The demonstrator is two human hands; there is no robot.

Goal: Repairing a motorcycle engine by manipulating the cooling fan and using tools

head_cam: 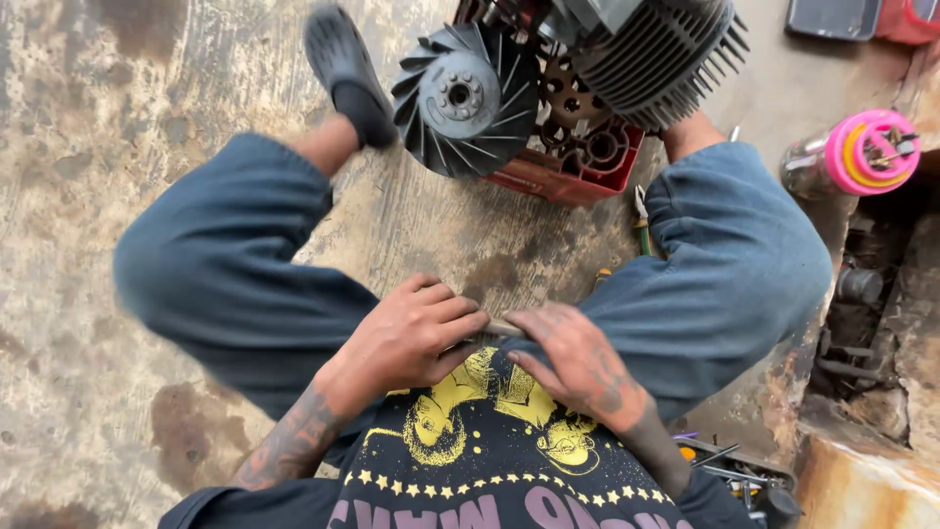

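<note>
— What does the head view give you?

— I look down on my own lap; my left hand (pixel 411 338) and right hand (pixel 578 367) meet just above the black printed shirt (pixel 490 460), both curled on a small metal part (pixel 501 329) pinched between the fingertips; it is mostly hidden, so I cannot name it closer.

— And around you?

— Blue trousers (pixel 235 274) with knees spread; ahead on the stained concrete floor (pixel 88 147) sits a small engine, its finned flywheel fan (pixel 465 98) facing me, on a red crate (pixel 578 171); a pink-capped jar (pixel 867 152) stands right.

— Advice on the grip?

— I judge steady fingertips matter; keep the part over the lap, so a slip lands on cloth.
</note>
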